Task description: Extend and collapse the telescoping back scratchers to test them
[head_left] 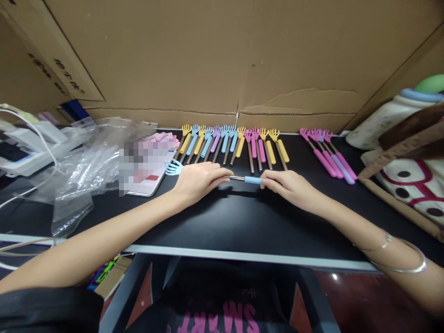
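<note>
Brown cardboard panels (208,55) form the far wall and the sides, enclosing a black tabletop (222,222) with a pale strip along its near edge. Centrally, just above the tabletop's middle, is a light blue claw-headed scratcher (238,178), lying crosswise between the two hands. Left hand (197,181): fingers curled and closed over the metal shaft, thumb and forefinger pinching it; the blue claw projects beyond the hand's left side, the stretch between being hidden by the hand. Right hand (289,186): thumb and fingertips pinching the right end of the blue grip, the remaining fingers folded beneath. Beyond the hands, along the far edge, stands a row of scratchers (225,141) laid side by side, claws pointing far, in yellow, blue, purple and pink, with dark rods among the coloured grips. Farther right, apart from this row, lie four pink and purple scratchers (328,155), slanted with their grips toward the near right. At the right edge, a patterned fabric bag (411,182) rests in front of a white bottle (376,120). To the left are a phone-like slab (152,178), partly obscured by pixelation, pink printed papers (163,138), crumpled clear plastic bags (100,157) and a white device with cables (40,145). A bracelet (418,266) encircles the right forearm.
</note>
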Available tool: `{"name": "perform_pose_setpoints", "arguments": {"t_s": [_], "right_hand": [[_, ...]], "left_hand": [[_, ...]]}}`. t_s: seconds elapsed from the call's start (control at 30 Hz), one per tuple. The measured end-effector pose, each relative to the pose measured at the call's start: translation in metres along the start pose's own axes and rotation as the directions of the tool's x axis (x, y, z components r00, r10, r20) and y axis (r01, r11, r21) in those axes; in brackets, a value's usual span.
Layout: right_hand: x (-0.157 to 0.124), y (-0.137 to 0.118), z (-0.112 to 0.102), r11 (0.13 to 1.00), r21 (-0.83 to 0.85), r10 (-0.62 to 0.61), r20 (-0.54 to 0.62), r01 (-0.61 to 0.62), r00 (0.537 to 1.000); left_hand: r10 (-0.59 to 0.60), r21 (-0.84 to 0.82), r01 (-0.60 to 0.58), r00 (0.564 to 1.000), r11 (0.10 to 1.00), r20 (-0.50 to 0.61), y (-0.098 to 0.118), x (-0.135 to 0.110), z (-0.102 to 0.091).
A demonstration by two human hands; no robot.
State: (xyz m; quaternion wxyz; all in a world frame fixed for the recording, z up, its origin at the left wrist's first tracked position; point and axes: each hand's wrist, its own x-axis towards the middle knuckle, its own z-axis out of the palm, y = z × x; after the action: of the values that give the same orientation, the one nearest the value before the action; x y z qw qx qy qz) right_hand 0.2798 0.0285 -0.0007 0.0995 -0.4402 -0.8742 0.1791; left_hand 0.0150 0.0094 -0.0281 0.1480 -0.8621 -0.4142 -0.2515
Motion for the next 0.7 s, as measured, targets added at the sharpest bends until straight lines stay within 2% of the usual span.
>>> {"name": "perform_pose_setpoints", "arguments": {"t_s": [0.13, 0.23, 0.37, 0.53, 0.7], "right_hand": [[-0.002, -0.0017, 0.0012, 0.987, -0.16, -0.022, -0.103, 0.005, 0.994], [-0.003, -0.0004, 0.003, 0.963, -0.265, -0.092, -0.176, 0.043, 0.98], [-0.0038, 0.0009, 0.0025, 0.913, -0.385, -0.247, -0.268, 0.132, 0.931], [-0.0045, 0.001, -0.0001, 0.877, -0.448, -0.331, -0.295, 0.177, 0.896], [-0.0045, 0.0038, 0.0024, 0.898, -0.404, -0.304, -0.278, 0.176, 0.911]], "left_hand": [[-0.104, -0.107, 0.121, 0.983, 0.987, 0.153, 0.0012, 0.0011, -0.003], [-0.186, -0.214, 0.252, 0.94, 0.944, 0.286, 0.003, 0.0029, -0.0052], [-0.177, -0.395, 0.353, 0.892, 0.848, 0.417, 0.0025, 0.0051, -0.0059], [-0.165, -0.479, 0.345, 0.911, 0.807, 0.377, 0.0004, 0.0052, -0.0063], [-0.207, -0.361, 0.302, 0.938, 0.882, 0.279, 0.0023, 0.0047, -0.0087]]}}
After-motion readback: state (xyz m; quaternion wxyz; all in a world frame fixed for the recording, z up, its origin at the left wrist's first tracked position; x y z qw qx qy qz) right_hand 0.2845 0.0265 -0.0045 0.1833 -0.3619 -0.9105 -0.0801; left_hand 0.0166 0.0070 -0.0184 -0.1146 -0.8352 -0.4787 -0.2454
